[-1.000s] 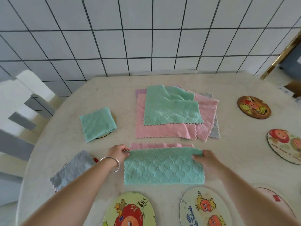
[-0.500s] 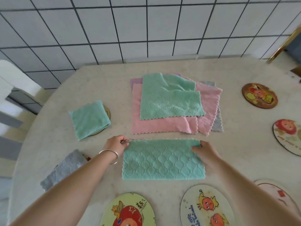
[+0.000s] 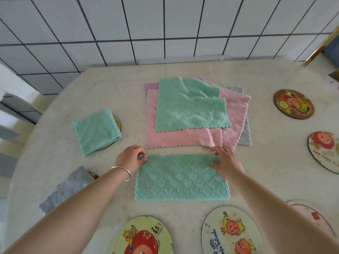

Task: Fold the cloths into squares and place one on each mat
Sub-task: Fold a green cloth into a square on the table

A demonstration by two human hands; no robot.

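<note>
Left hand pinches the half-folded green cloth at its far corner; right hand rests spread on the opposite corner.

a pale speckled table fills most of the view, its far edge meeting a wall of light grey-white tiles with dark grout lines. at the far left stands a white slatted piece of furniture — possibly a chair, though too little shows to be sure. at the upper right corner a brass-coloured bar runs at a slant — beside it a dark blue patch, too cropped to name.
</note>
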